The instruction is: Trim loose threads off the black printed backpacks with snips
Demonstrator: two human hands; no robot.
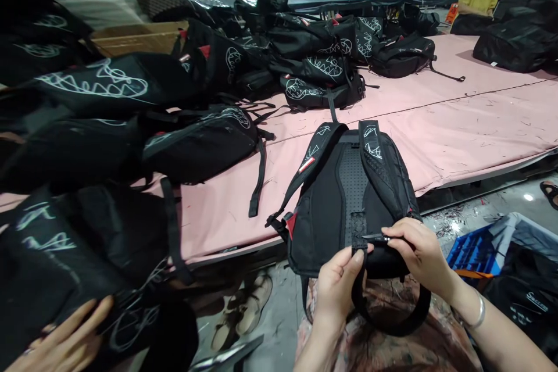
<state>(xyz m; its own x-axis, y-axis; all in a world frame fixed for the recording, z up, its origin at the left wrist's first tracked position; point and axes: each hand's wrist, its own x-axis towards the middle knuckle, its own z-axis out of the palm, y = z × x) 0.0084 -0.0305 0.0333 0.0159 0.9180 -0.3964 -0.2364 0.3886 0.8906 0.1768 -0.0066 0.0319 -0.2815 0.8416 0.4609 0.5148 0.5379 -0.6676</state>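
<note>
Backpack [325, 215] is leaning on near table edge [244, 244], prob. so your L hand [335, 282] is pinching webbing [358, 226] steady w/ R hand [418, 250] gripping thin tool [374, 237].

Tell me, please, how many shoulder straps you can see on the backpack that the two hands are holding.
2: the labelled strap, with its red-and-white label, on the picture's left of the backpack; the other strap on its right. None seems hidden.
</note>
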